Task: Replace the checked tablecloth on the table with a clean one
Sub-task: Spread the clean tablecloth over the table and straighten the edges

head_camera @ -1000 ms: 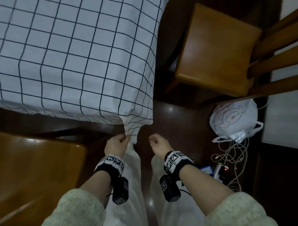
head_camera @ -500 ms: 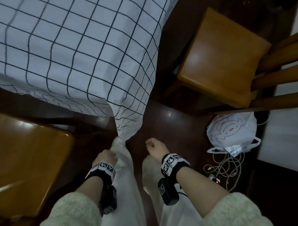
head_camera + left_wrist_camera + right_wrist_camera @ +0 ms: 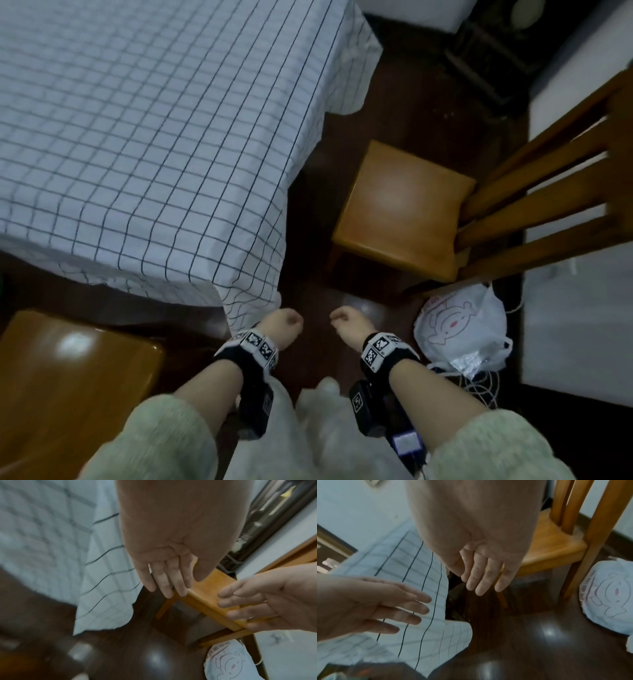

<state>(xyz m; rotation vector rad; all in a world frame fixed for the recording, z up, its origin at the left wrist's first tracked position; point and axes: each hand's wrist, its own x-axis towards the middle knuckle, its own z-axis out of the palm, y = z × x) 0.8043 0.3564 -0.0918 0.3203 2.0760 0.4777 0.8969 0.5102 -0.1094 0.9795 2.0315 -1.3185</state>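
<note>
Checked tablecloth point(image 3: 147, 137) covers the whole surface and hangs over its near edge, its loose corner point(image 3: 251, 301) dropping just beside and slightly ahead of the left hand point(image 3: 279, 327). A second ago the fingers of that hand pinched this corner; now they have let go, and the cloth has fallen back flat against the surface's side, free of both hands. The wooden chair point(image 3: 404, 209) stands ahead of the right fingers, with a white printed bag point(image 3: 462, 325) on the floor just to their right, and a second chair seat point(image 3: 68, 377) lies out to the left of the left wrist. The left hand's fingers point(image 3: 163, 582) hang loose and nearly straight, holding nothing; the right hand point(image 3: 347, 325) is just as slack, its fingers point(image 3: 481, 581) extended and empty (the head view makes both look like loose fists, but the wrist views settle it). My reading is that the corner pull was a straightening tug, so the spread looks close to finished; which cloth this is, clean or old, I cannot tell.
</note>
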